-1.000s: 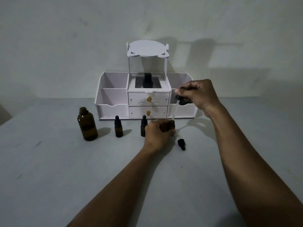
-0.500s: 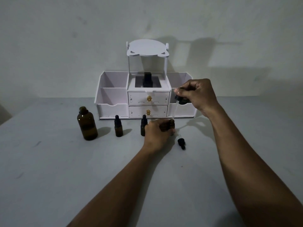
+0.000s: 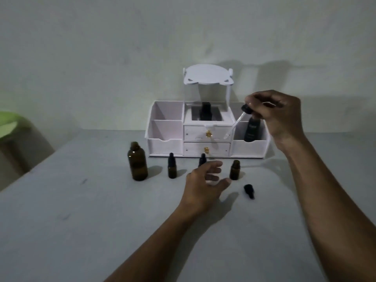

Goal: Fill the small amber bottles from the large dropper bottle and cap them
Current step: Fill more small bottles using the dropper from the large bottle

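Observation:
The large amber bottle (image 3: 137, 162) stands uncapped on the grey table (image 3: 81, 231) at the left. Two capped small amber bottles (image 3: 172, 169) (image 3: 202, 159) stand to its right. A third small bottle (image 3: 235, 169) stands open, with its black cap (image 3: 249, 190) lying on the table just right of it. My right hand (image 3: 278, 112) pinches the black bulb of the glass dropper (image 3: 237, 122), held tilted in the air above the bottles. My left hand (image 3: 205, 184) hovers with loose fingers just left of the open small bottle, holding nothing.
A white desk organiser (image 3: 205, 129) with two drawers and side bins stands behind the bottles against the wall. A dark bottle (image 3: 251, 130) sits in its right bin and a black item (image 3: 205, 111) in its middle shelf. A green object (image 3: 8, 123) shows at the far left.
My left hand let go of the open small bottle and drew back. My right hand lifted the dropper out of that bottle and tilted it.

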`<state>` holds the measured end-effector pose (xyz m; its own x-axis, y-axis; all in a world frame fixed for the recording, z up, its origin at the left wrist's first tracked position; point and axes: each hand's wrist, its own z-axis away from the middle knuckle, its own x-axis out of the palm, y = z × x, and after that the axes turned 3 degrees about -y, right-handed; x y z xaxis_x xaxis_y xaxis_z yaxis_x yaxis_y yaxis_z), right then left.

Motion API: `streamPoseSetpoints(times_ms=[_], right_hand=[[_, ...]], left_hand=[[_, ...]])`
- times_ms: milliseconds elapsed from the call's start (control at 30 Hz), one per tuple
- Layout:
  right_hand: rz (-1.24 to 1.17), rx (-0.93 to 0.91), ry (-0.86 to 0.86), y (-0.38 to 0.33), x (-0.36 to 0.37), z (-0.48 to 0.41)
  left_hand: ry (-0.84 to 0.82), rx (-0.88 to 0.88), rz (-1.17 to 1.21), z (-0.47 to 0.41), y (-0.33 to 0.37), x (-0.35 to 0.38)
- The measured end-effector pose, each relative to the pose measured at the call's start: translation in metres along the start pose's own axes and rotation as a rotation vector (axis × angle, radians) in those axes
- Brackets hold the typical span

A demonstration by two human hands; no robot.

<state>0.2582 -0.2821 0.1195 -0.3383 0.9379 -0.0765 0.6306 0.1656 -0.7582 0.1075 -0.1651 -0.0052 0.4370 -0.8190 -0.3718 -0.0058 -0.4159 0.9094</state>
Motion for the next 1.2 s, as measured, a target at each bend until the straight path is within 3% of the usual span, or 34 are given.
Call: streamPoseSetpoints(times_ms=[167, 267, 333, 533, 700, 1033, 1200], right_hand=[[-0.169, -0.029, -0.04, -0.029, 0.048, 0.008], [-0.237, -0.022, -0.089, -0.037, 0.088, 0.013], [-0.246, -0.005, -0.121, -0.038, 0.115, 0.017], [-0.259, 0.047, -0.203, -0.029, 0.171, 0.026], [-0.262, 0.051, -0.245, -0.022, 0.187, 0.029], [-0.075, -0.039, -0.399, -0.02, 0.208, 0.02], [0.123, -0.064, -0.573, -0.013, 0.228, 0.024]], left_hand=[[0.381, 0.247, -0.037, 0.03, 0.0, -0.078], [0.687, 0.226, -0.038, 0.031, -0.021, -0.124], [0.77, 0.164, -0.058, 0.029, -0.038, -0.148], [0.57, -0.029, 0.042, 0.019, -0.076, -0.169], [0.46, -0.052, 0.112, 0.018, -0.08, -0.165], [0.446, -0.04, 0.096, 0.02, -0.078, -0.168], [0.452, -0.044, 0.102, 0.021, -0.078, -0.167]])
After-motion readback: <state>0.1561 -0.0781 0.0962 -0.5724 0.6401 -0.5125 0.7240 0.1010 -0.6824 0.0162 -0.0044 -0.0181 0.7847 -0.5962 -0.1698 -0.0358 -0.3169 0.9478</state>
